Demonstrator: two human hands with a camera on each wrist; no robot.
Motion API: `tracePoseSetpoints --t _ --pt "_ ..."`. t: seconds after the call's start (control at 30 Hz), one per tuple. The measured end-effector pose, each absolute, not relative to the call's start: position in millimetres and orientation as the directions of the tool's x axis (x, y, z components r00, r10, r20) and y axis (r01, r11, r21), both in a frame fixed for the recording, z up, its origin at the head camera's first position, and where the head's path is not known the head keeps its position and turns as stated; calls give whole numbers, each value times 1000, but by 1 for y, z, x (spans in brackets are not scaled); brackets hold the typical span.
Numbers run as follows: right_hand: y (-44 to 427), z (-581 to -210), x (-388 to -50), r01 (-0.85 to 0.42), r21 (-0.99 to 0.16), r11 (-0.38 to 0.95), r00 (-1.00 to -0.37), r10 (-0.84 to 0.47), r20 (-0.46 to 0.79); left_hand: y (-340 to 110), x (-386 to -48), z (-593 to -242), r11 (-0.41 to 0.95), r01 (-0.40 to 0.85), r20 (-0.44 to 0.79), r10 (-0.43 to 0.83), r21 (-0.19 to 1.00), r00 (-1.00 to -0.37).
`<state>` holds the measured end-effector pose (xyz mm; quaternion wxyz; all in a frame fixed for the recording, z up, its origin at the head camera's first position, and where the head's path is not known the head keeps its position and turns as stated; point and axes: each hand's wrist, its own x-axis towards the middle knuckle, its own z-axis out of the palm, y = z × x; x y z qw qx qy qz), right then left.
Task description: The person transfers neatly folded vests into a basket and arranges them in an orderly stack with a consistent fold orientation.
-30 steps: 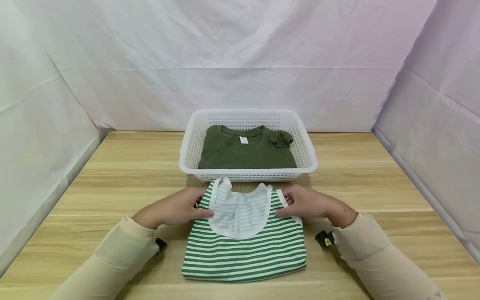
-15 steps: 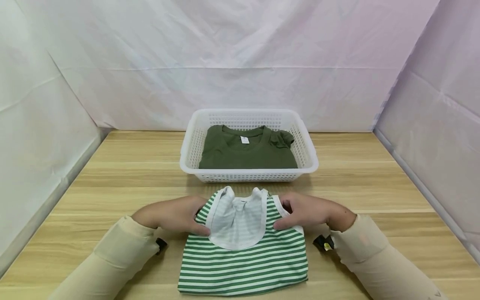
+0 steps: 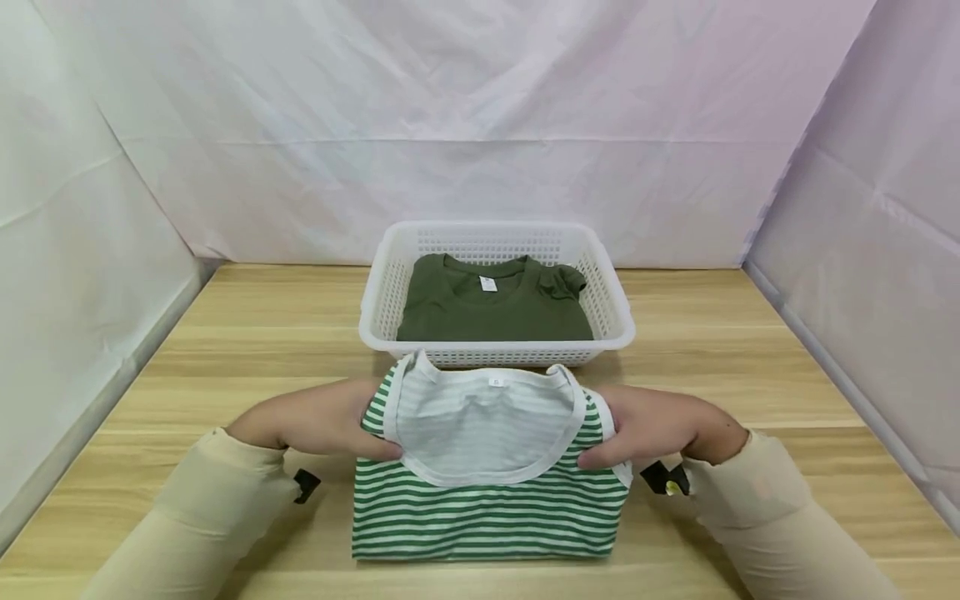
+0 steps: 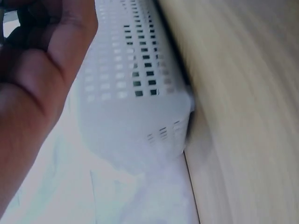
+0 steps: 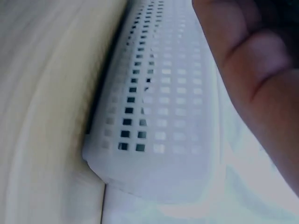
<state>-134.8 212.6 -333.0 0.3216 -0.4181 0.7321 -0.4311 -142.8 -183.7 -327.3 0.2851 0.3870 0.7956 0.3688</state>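
In the head view, a folded green-and-white striped shirt (image 3: 487,521) with white neck trim faces me, its neckline spread wide and a small label showing inside. My left hand (image 3: 322,421) grips its left shoulder edge, thumb in front and fingers hidden behind the cloth. On the opposite shoulder edge, my right hand (image 3: 652,425) holds on the same way. Just beyond the shirt stands a white perforated basket (image 3: 495,345), with a folded dark green T-shirt (image 3: 495,315) lying in it. Both wrist views show curled fingers near the basket's side, with the striped shirt out of sight there.
A light wood-grain table (image 3: 262,333) extends to both sides of the basket. White cloth sheets (image 3: 480,183) hang behind it and at left and right. A small dark item (image 3: 664,479) sits beneath each sleeve cuff.
The striped shirt first came slightly nearer me with its neckline narrowed; now its top is farther up and the neckline stretched wider. My hands have moved apart. The basket stays put.
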Motion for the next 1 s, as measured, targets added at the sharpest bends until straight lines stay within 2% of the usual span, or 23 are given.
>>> tracePoseSetpoints --t 0.1,0.2,0.37,0.47,0.57,0.7,0.83,1.0 --pt "216 -330 -136 -343 -895 286 -496 -864 -86 -187 -145 -325 458 415 -145 789 786 -597" --pt "218 -327 -137 -335 -888 314 -590 -805 -62 -188 -148 -324 459 411 -95 750 787 -655" --pt "216 -324 -139 -302 -903 305 -761 -648 36 -185 -153 -325 391 356 13 658 848 -753" --pt "215 -324 -140 -281 -918 281 -823 -562 80 -183 -155 -324 344 321 60 595 882 -802" --pt "214 -322 -141 -272 -922 276 -859 -501 104 -178 -156 -321 296 314 109 546 902 -830" --pt "212 -314 -147 -293 -902 316 -886 -445 132 -166 -161 -314 260 361 189 512 895 -838" --pt "209 -297 -160 -302 -863 405 -906 -404 127 -155 -169 -299 329 396 217 466 857 -858" --pt "204 -277 -190 -290 -824 486 -931 -343 125 -147 -193 -276 428 338 188 355 838 -916"
